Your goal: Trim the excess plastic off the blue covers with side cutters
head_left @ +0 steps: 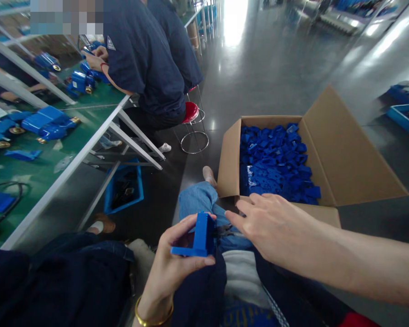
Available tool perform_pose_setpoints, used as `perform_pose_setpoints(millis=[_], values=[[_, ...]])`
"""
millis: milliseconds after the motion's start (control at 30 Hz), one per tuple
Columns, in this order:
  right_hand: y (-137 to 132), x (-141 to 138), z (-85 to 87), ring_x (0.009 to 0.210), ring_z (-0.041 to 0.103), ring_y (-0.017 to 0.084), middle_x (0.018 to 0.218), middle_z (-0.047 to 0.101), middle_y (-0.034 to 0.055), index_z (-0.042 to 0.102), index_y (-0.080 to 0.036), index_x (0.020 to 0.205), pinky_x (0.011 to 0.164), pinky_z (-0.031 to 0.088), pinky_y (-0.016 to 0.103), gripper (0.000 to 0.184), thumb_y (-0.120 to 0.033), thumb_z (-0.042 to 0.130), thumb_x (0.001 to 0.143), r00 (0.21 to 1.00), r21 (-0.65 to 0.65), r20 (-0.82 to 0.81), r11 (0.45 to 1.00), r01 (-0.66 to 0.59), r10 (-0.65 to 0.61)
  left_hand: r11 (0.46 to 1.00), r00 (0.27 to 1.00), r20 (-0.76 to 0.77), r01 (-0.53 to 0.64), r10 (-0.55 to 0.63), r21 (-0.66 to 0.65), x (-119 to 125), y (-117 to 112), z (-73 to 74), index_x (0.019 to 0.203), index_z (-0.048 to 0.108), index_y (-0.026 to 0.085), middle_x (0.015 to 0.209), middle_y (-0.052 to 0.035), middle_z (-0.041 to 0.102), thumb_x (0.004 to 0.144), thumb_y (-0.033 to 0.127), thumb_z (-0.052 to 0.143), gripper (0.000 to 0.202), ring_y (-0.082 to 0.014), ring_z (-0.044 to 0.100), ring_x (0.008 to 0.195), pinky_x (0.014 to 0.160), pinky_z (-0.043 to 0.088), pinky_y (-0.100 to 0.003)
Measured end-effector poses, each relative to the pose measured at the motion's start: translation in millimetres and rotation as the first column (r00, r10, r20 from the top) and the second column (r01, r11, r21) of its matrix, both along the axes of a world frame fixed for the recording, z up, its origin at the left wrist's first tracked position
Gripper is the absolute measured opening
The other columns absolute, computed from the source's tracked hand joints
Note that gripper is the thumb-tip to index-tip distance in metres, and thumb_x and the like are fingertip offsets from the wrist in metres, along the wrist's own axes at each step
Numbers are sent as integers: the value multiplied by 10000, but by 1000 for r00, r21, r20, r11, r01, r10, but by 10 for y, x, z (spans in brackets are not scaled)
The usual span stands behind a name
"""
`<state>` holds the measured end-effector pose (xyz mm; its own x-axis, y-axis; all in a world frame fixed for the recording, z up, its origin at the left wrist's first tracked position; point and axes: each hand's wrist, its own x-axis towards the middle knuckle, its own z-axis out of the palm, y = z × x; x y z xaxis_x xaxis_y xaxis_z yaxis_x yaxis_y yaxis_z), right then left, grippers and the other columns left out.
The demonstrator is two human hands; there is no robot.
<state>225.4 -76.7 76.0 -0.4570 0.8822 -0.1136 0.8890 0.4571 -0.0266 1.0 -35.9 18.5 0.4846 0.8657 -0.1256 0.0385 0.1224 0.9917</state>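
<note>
My left hand is closed around a blue plastic part, an angled box-like piece held over my lap. My right hand reaches in from the right with its fingers bent toward the part, fingertips close to its right side. A small dark tool shows between the part and my right hand; I cannot tell whether the fingers grip it. Just beyond the right hand stands an open cardboard box holding several blue plastic parts.
A green workbench with a white edge runs along the left, carrying blue pump-like assemblies. People in dark shirts sit at it on red stools. A blue bin sits under the bench. Blue trays lie far right.
</note>
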Motion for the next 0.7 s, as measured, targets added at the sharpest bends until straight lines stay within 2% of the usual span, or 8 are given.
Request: perform_pose_setpoints(millis=[167,300,367,433,500,533,600,700], values=[[23,54,-17,715,681,239,842,726,66,756,-199,1007,567,405,311,259,-118,686,771,991,-209,-116,977,39,-65,998,1000,-23,9,-11,-58,0,3,-22,1109,803,202,1109,-137,799,514,339,983,637,-365,721,1086,984,560,-450],[98,183,-41,678,625,183,751,700,16,786,-231,879,599,385,288,178,-125,670,797,921,-362,-356,932,19,-157,993,997,-20,70,-72,-97,-61,18,-61,1113,803,203,1146,-135,788,550,383,966,613,-353,711,1098,958,553,-388],[150,291,-88,620,552,147,667,642,-18,800,-233,875,578,366,271,177,-160,644,837,798,-471,-553,880,-62,-239,995,999,13,50,-49,-92,-119,27,-95,1108,802,189,1134,-136,788,552,404,963,617,-348,706,1101,972,541,-379],[195,406,-158,578,483,131,631,588,-34,805,-223,962,547,347,267,203,-282,629,880,591,-568,-698,816,-111,-405,994,998,67,7,0,-110,-171,29,-134,1125,792,174,1119,-142,788,550,421,960,648,-343,711,1084,989,534,-394],[215,489,-231,548,432,127,614,548,-39,778,-197,1087,523,331,269,332,-405,621,881,365,-632,-735,772,-62,-572,988,991,130,-22,42,-152,-196,22,-174,1140,783,175,1104,-144,790,550,427,958,665,-331,724,1053,982,542,-404],[212,508,-261,543,424,126,612,543,-39,767,-184,1108,521,331,271,371,-431,624,872,296,-646,-732,763,-18,-613,985,985,163,-29,58,-171,-195,16,-193,1140,781,185,1095,-139,793,549,421,959,661,-321,732,1035,966,552,-398],[181,491,-297,584,475,139,667,603,-19,767,-181,1085,553,363,279,345,-404,640,855,315,-617,-729,782,83,-608,979,971,222,-45,90,-201,-176,8,-231,1140,777,210,1087,-125,798,553,402,961,644,-308,744,1016,935,571,-391],[113,366,-314,742,597,183,863,715,17,761,-202,1070,656,426,292,277,-319,662,840,503,-497,-695,849,181,-514,973,959,262,-53,112,-223,-136,6,-277,1154,763,206,1090,-134,797,550,404,964,667,-327,748,1013,934,584,-448]])
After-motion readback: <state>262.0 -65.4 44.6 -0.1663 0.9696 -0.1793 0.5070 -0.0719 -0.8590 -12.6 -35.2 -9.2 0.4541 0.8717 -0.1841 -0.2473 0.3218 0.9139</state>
